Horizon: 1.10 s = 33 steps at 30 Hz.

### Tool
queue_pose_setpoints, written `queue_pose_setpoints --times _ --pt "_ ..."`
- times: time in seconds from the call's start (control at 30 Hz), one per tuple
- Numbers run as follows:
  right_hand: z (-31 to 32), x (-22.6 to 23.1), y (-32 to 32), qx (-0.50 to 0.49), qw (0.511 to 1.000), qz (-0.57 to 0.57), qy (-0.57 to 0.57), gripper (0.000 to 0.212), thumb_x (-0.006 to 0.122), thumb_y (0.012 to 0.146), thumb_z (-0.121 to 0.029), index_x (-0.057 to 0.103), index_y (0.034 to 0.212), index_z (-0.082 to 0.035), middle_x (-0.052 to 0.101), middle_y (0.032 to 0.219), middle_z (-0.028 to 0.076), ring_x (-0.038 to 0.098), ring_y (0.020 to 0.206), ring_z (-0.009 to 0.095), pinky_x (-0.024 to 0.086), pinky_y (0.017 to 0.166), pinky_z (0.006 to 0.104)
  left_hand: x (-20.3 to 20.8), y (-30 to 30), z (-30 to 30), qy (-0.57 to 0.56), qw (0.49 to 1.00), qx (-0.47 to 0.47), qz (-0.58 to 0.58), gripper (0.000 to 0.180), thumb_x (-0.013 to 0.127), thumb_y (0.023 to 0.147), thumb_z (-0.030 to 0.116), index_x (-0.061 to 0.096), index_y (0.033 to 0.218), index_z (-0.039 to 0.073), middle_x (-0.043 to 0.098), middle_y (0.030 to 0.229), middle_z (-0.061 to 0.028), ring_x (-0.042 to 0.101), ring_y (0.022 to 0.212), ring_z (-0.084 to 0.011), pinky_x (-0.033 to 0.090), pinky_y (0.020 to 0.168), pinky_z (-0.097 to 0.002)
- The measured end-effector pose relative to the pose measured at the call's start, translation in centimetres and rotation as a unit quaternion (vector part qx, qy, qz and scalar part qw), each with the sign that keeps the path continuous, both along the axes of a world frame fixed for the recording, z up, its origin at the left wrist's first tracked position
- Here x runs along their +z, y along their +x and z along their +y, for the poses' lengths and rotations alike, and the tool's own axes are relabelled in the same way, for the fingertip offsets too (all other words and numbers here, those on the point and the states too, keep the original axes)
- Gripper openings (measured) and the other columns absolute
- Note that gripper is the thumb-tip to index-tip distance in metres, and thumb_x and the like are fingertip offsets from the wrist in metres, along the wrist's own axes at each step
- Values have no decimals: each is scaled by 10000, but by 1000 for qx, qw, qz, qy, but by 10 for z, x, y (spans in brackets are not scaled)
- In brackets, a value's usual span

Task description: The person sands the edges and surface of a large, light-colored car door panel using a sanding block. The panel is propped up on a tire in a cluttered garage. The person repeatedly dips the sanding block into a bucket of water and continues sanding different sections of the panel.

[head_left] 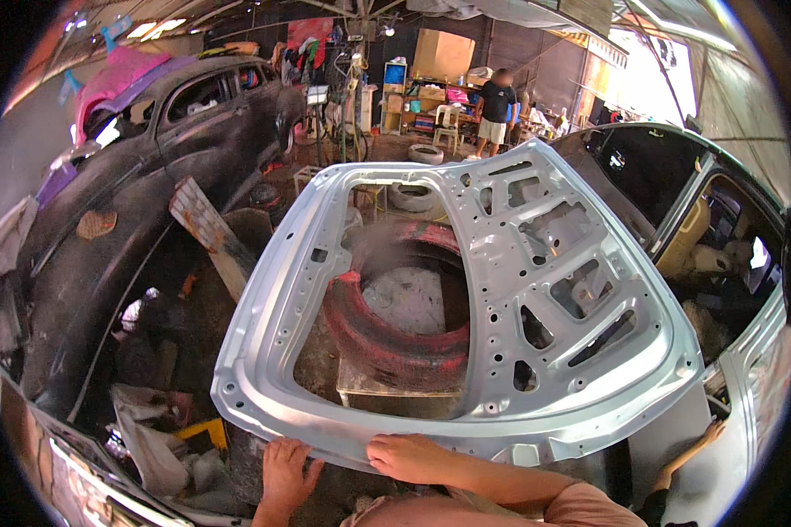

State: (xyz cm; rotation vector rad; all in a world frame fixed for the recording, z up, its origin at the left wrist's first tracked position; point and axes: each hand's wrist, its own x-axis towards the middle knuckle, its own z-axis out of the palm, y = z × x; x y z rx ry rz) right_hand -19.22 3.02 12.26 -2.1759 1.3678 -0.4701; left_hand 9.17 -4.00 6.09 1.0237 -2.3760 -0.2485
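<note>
A bare silver-grey car tailgate [360, 432] fills the middle of the head view, its inner side up, with a large window opening and several cut-outs. My left hand [287, 474] has its fingers curled over the near edge, thumb off to the right. A short way right of it, my right hand [406, 458] is closed at the same edge, its forearm crossing from the lower right; the undersides of both grips are hidden. Through the window opening shows a red-smeared tyre [360, 338], lying under the panel on a low table [395, 393].
An old dark car body [123, 220] stands at left, a rusty board [206, 228] near it. At right is a dark car [633, 167]; another person's hand [714, 431] touches its pale panel. Farther back, a person [496, 110] stands near a chair [446, 123] and tyres [425, 154].
</note>
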Motion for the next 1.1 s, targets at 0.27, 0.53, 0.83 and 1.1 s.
queue_pose_setpoints --times 0.27,0.53,0.83,1.1 --pt "55 6 -14 -175 971 -150 -56 164 674 983 -223 641 1014 -66 686 995 120 698 920 352 558 765 448 -10 -28 8 -21 994 -107 34 270 842 790 265 705 951 97 668 979 -103 637 943 -349 485 855 -513" --pt "87 12 -14 -246 946 -193 -84 177 733 968 -207 675 1011 -46 687 947 120 695 863 335 549 729 417 -6 -104 70 4 978 -206 35 304 830 796 289 731 1021 110 669 1033 -101 647 992 -348 503 907 -512" --pt "108 5 -28 -234 944 -198 -123 183 721 974 -207 653 1019 -43 690 948 134 699 844 348 553 705 434 10 -77 55 70 971 -222 -51 374 718 808 127 728 1180 88 674 1174 -131 633 1151 -351 497 1015 -507" --pt "143 9 -61 -219 948 -199 -118 196 739 960 -221 661 1004 -47 688 935 128 703 843 346 553 702 425 7 -12 10 -15 980 -115 -160 323 655 843 101 731 1156 83 679 1234 -125 623 1191 -338 486 1065 -488"
